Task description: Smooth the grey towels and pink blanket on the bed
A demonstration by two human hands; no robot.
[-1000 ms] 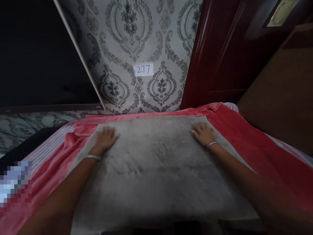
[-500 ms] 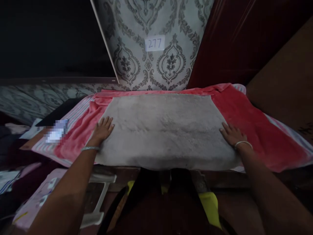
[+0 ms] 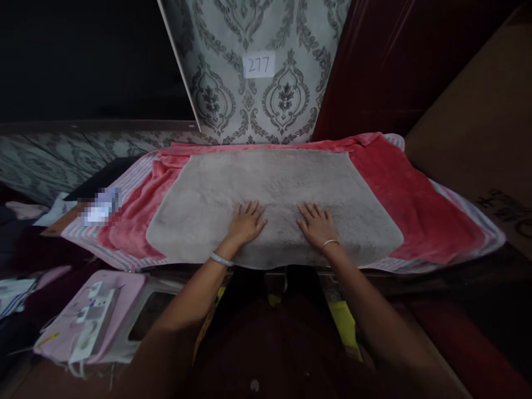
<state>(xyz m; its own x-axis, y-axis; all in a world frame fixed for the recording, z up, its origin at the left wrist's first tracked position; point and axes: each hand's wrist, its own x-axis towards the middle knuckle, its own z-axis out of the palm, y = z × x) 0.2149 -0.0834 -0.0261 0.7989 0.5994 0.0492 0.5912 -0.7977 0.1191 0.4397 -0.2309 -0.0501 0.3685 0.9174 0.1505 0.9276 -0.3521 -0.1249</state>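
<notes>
- The gray cloth lies spread over the middle of the red blanket, in front of the patterned wall, and its near side bends down at the front.
- Neither grip holds anything, as we see it: our left hand and right hand lie palm down on the near half of the gray cloth, well apart, fingers loosely spread and pointing toward the wall.
- We judge bunching the likeliest trouble: if our palms press hard while moving, the soft pile could drag and ridge up between them.
- A pull toward us could draw the gray cloth farther over the front, since its near side already bends down there and we see nothing pinning it.
- The red blanket could creep along too, as its folds at the left look loose; that would leave both layers skewed.
- The bracelet on our left wrist or the bangle on our right might snag the pile if we slide our wrists low.
- The gray cloth's long axis runs left to right, roughly parallel to the wall; its short sides run from the wall toward us.
- It looks wider near us than at the far edge, which we put down to perspective; we can make out no marking that gives it a front or a top.
</notes>
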